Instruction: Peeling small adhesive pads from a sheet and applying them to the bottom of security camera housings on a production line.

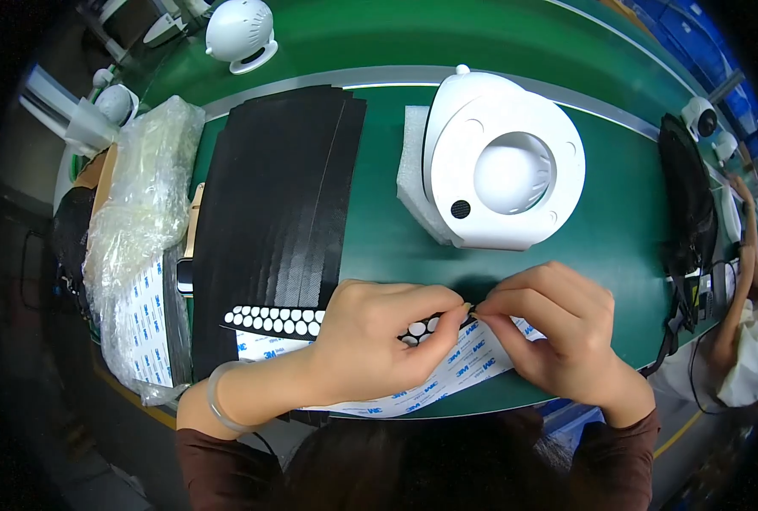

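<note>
A black adhesive sheet with rows of round white cut-outs (pixel 270 321) lies at the near table edge, over white backing paper with blue print (pixel 434 387). Across the sheet rests my left hand (pixel 387 336), thumb and forefinger pinched at its right end. Right beside those fingertips, my right hand (pixel 558 328) is also closed in a pinch; a tiny dark bit shows there, too small to make out. Beyond my hands stands a white rounded housing (pixel 502 162) with a large round opening and one black textured dot (pixel 461 209), leaning on white foam (pixel 415 153).
Large black sheets (pixel 281 187) are stacked left of centre. A clear plastic bag (pixel 145 187) with printed sheets lies farther left. A white ball-shaped device (pixel 241 34) stands on the far green surface. A black bag (pixel 686 200) sits at the right edge, near another person's arm (pixel 741 255).
</note>
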